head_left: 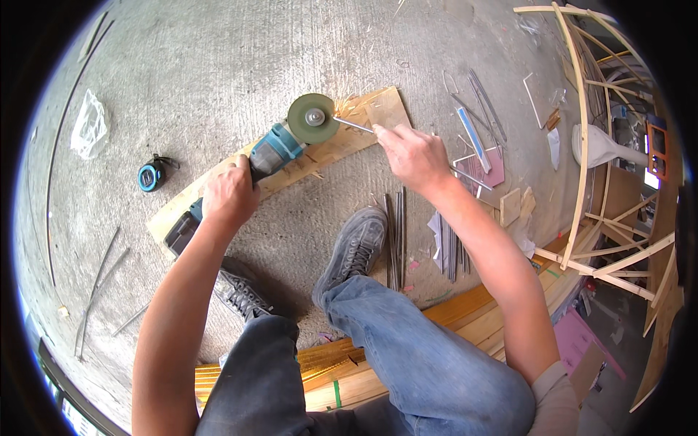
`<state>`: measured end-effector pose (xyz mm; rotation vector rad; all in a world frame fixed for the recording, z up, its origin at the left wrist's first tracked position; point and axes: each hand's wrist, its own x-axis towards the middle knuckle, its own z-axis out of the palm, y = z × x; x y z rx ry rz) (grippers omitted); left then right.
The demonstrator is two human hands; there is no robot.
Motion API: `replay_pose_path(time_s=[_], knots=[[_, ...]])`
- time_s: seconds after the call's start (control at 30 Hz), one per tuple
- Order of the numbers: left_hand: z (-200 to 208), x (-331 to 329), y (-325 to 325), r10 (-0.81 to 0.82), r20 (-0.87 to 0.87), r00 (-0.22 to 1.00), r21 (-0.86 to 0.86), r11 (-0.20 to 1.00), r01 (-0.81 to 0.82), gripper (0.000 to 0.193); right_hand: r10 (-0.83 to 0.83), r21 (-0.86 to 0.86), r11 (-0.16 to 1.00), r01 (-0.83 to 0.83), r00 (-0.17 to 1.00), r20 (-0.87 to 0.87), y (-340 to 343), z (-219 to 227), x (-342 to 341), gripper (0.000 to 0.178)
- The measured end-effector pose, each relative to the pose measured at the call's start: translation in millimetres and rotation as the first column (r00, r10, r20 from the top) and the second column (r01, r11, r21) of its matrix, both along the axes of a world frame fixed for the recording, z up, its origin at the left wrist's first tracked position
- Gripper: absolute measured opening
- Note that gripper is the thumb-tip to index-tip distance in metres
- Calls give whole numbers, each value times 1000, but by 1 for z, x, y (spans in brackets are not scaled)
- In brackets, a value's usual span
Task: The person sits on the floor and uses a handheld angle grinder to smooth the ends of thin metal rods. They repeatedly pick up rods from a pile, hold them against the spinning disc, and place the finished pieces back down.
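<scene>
Our left hand [230, 195] is wrapped tight w/ fingers closed round the body of the teal angle grinder [270, 154], its disc [313, 118] facing up. Our right hand [411, 154] pinches a thin metal rod [355, 125], fingers together on it, rod tip touching the disc edge. Grinder lies along a wooden board [342, 142] on the concrete floor [218, 65]. Blue tape measure [150, 176] sits left of the board, more metal rods [396, 232] lie beside our grey shoe [356, 243].
</scene>
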<state>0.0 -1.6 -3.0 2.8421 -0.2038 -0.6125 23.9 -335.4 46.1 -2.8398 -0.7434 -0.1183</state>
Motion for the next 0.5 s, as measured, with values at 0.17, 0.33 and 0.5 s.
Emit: replay_pose_path(time_s=[0.17, 0.33, 0.5], knots=[[0, 0, 0, -7, 2, 1000, -10, 1000, 7, 30, -9, -37, 999, 7, 998, -61, 1, 7, 3, 22], [-3, -1, 2, -10, 17, 1000, -5, 1000, 10, 32, -29, 13, 999, 31, 992, -121, 6, 13, 6, 19], [2, 0, 0, -16, 1, 1000, -8, 1000, 16, 30, -95, -18, 995, 93, 972, -215, 4, 13, 6, 20]])
